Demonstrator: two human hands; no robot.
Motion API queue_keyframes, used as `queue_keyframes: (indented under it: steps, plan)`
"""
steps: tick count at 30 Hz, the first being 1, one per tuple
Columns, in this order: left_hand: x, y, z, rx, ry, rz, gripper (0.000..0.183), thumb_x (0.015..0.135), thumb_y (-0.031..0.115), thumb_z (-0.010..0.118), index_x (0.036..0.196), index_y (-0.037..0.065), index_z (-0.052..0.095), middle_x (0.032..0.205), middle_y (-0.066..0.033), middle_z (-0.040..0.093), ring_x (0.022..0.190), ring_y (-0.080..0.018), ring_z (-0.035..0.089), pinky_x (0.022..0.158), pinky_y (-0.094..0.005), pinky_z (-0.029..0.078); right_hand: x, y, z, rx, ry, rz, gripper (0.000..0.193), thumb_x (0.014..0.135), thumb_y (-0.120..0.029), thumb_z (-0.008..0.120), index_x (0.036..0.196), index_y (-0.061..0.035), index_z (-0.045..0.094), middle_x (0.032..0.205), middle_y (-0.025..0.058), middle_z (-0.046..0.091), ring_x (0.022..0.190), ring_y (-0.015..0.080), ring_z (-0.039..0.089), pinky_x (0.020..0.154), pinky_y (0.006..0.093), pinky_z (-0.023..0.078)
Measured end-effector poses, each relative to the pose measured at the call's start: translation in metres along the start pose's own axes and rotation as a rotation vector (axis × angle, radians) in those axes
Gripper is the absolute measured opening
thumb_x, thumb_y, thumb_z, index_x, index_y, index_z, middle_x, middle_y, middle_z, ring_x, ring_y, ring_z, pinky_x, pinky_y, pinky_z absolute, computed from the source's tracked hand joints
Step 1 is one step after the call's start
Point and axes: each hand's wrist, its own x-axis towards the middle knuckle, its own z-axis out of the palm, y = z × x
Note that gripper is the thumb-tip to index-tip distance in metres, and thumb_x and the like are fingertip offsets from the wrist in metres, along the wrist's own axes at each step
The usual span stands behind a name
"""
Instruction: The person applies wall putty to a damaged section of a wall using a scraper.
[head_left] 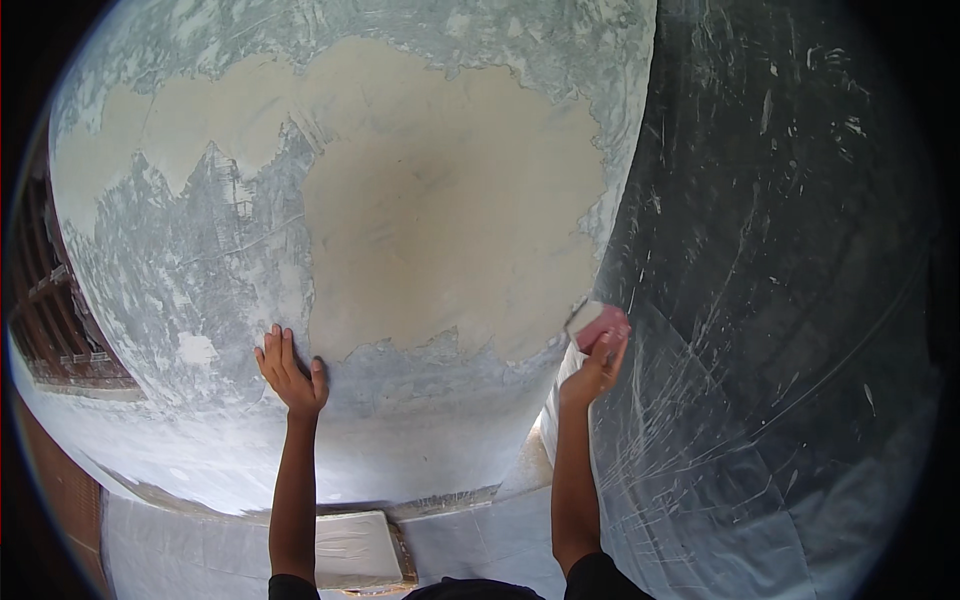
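Note:
A wall (pixel 200 270) with patchy grey-white plaster and a large smooth beige patch (pixel 450 210) fills the view. My left hand (pixel 291 372) lies flat against the wall with its fingers spread, just below and left of the beige patch. My right hand (pixel 595 370) is raised at the wall's corner and grips a small pink block (pixel 602 323), pressed against the corner edge where the lit wall meets a dark side wall (pixel 780 250).
The dark side wall on the right is streaked with pale scratch marks. A flat pale board (pixel 355 550) lies on the floor below, between my forearms. A brick-red lattice structure (pixel 60 330) shows at the far left.

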Motion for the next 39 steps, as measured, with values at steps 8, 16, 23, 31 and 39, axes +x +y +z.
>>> queue_keyframes:
  steps: [8,16,23,31,39]
  plan:
    - [-0.001,-0.001,0.000,-0.002,0.001,-0.015,0.053,0.095,0.034,0.039,0.130,-0.005,0.045,0.136,-0.0227,0.045,0.131,-0.0361,0.036,0.111,-0.0514,0.018,-0.020,0.017,-0.003,-0.143,-0.203,0.042,0.053,0.089,-0.006,0.062,0.135,0.0081,0.039,0.124,0.0140,0.055,0.109,0.0168,0.054,0.095,0.0283,0.042]
    - [0.000,0.001,-0.001,-0.001,0.015,-0.005,0.053,0.095,0.034,0.039,0.131,-0.005,0.044,0.136,-0.0221,0.045,0.131,-0.0359,0.035,0.110,-0.0516,0.018,-0.004,0.009,-0.016,0.009,-0.037,0.019,0.055,0.090,-0.010,0.062,0.138,0.0040,0.037,0.124,0.0142,0.055,0.109,0.0173,0.055,0.094,0.0291,0.043]
    - [-0.001,-0.002,0.000,-0.003,0.011,-0.012,0.053,0.095,0.034,0.040,0.131,-0.005,0.044,0.137,-0.0221,0.045,0.132,-0.0362,0.035,0.110,-0.0520,0.018,0.006,0.011,-0.015,-0.061,-0.060,-0.001,0.053,0.090,-0.012,0.063,0.136,0.0036,0.041,0.120,0.0118,0.058,0.104,0.0146,0.055,0.091,0.0255,0.043]
    - [0.000,0.000,-0.001,-0.005,0.006,-0.012,0.053,0.095,0.033,0.040,0.131,-0.005,0.044,0.137,-0.0224,0.044,0.132,-0.0363,0.035,0.110,-0.0521,0.018,-0.005,0.017,-0.015,-0.108,-0.226,0.053,0.054,0.089,-0.004,0.062,0.137,0.0024,0.040,0.124,0.0131,0.056,0.110,0.0164,0.054,0.095,0.0272,0.042]
    - [-0.001,0.000,0.001,0.009,0.013,-0.002,0.053,0.094,0.033,0.040,0.132,-0.005,0.044,0.137,-0.0220,0.044,0.132,-0.0359,0.035,0.111,-0.0516,0.018,0.022,0.010,-0.038,0.057,0.051,0.067,0.050,0.091,-0.012,0.062,0.134,0.0037,0.043,0.123,0.0148,0.055,0.112,0.0186,0.053,0.097,0.0311,0.040]
